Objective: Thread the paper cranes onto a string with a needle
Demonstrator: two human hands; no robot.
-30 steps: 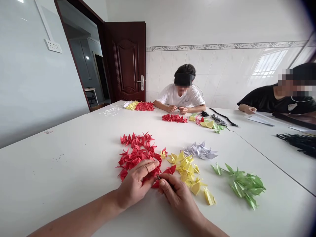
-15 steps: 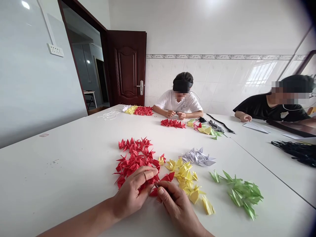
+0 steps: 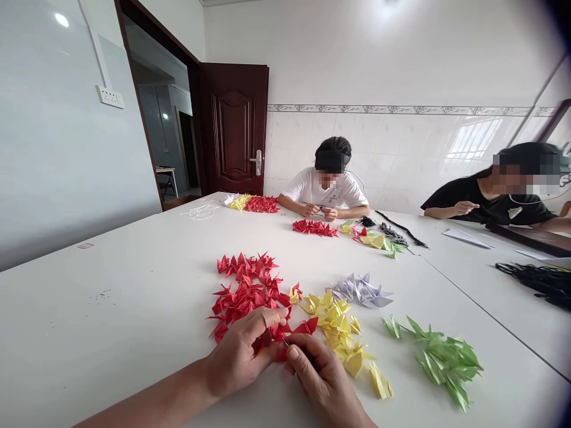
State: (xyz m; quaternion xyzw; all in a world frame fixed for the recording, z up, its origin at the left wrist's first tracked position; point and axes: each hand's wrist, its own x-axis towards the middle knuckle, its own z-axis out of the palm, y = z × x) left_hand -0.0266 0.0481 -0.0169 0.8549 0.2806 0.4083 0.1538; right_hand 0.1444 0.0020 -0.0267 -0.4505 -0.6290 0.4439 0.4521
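My left hand has its fingers curled round a folded red paper piece, at the near edge of the pile of red paper cranes. Close against it on the right, my right hand pinches a thin dark tool between thumb and forefinger, its tip meeting the red paper. A loose red crane lies just beyond my right hand. Yellow cranes are to the right of the hands, white-lilac cranes behind them and green cranes farther right.
Across the white table sits a person in a white shirt, with red cranes in front. A person in black is at the right, near papers and black cords. More cranes lie at the far left.
The view has tilted up slightly, so the scene sits a little lower. Both my hands keep nearly the same pose. The person in black has raised a hand off the table.
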